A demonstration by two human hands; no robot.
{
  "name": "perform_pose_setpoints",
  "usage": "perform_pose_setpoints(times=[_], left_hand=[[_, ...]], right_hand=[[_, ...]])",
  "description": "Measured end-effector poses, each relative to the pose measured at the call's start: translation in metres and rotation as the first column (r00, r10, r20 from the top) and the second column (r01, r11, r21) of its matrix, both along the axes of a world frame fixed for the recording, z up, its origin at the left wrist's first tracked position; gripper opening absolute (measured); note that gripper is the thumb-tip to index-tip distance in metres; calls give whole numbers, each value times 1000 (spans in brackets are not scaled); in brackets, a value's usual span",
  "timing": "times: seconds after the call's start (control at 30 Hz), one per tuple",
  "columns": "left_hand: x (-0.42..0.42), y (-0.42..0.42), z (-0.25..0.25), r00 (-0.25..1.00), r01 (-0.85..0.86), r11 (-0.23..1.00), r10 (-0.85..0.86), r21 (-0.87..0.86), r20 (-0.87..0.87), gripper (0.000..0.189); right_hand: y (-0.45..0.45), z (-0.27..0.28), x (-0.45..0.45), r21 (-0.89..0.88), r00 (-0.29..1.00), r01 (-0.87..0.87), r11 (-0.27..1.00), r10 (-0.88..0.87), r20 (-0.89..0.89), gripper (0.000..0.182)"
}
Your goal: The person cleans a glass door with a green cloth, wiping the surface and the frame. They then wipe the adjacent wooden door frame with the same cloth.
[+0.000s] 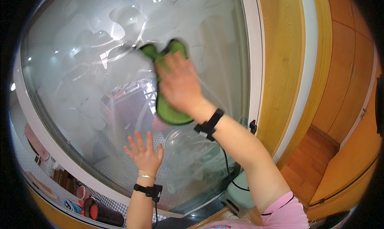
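My right hand [180, 85] lies flat over a green cleaning cloth [174, 116] with a dark edge, pressing it to a frosted glass door panel [75, 88] with leaf-like patterns. The upper end of the cloth bunches and folds beyond my fingertips, and this area is slightly blurred. Lower and to the left, my left hand [145, 157] is spread with nothing in it. Its palm faces the glass; whether it touches the pane cannot be told. Both wrists wear black straps with small devices and cables.
A white frame [255, 58] borders the glass, with a black latch [253, 127]. Below it stands a pale green plastic stool [240, 196]. Lower left, a black cylindrical container [108, 214] sits on checkered flooring. Wooden cabinets [345, 70] rise to the right.
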State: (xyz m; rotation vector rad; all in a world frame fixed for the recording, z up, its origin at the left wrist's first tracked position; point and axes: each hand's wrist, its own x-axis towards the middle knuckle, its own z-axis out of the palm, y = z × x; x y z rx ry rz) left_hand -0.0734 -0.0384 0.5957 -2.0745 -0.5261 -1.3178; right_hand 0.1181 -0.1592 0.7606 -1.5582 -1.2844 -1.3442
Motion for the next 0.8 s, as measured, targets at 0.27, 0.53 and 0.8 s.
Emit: perform_pose_setpoints(times=[0.27, 0.53, 0.8], left_hand=[[28, -36, 18, 970, 241, 967, -238, 78, -50, 64], [44, -55, 22, 963, 262, 963, -265, -59, -49, 59], [39, -52, 24, 988, 157, 987, -157, 25, -17, 59]], right_hand=[[-42, 22, 86, 417, 914, 188, 889, -2, -407, 53], [-30, -174, 20, 351, 640, 277, 895, 101, -762, 56], [-30, -317, -3, 207, 471, 343, 916, 23, -882, 65]])
